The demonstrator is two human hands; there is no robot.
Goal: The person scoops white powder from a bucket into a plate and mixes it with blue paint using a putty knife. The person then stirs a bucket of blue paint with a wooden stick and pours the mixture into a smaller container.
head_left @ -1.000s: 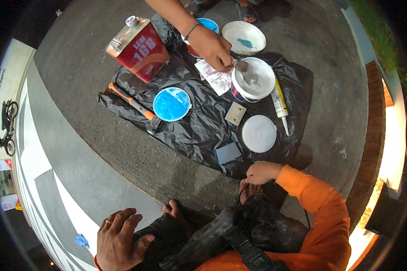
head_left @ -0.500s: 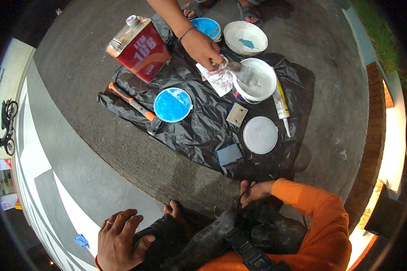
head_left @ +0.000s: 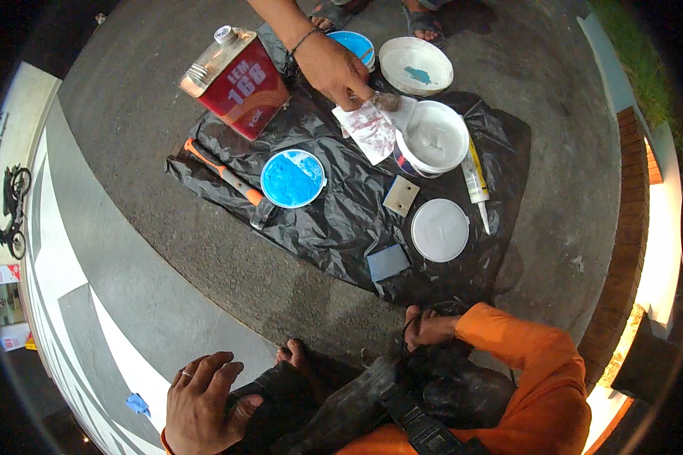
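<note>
A co-worker's hand (head_left: 340,74) pinches the scraper (head_left: 388,101), its long axis slanting rightward, blade at the white tub (head_left: 454,122). The left hand (head_left: 205,402) is loosely spread; the right hand's (head_left: 435,331) grip cannot be told.

White tub (head_left: 417,168) stands upright; scraper (head_left: 399,108) at its rim.

Orange sleeves (head_left: 535,343) and dark trousers (head_left: 467,388) are worn, with 1 ring (head_left: 186,373) on the left hand (head_left: 203,409).

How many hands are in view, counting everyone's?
3: the left hand at lower left, the right hand at a bare foot, and a co-worker's hand near the white tub. Others may be out of view.
</note>
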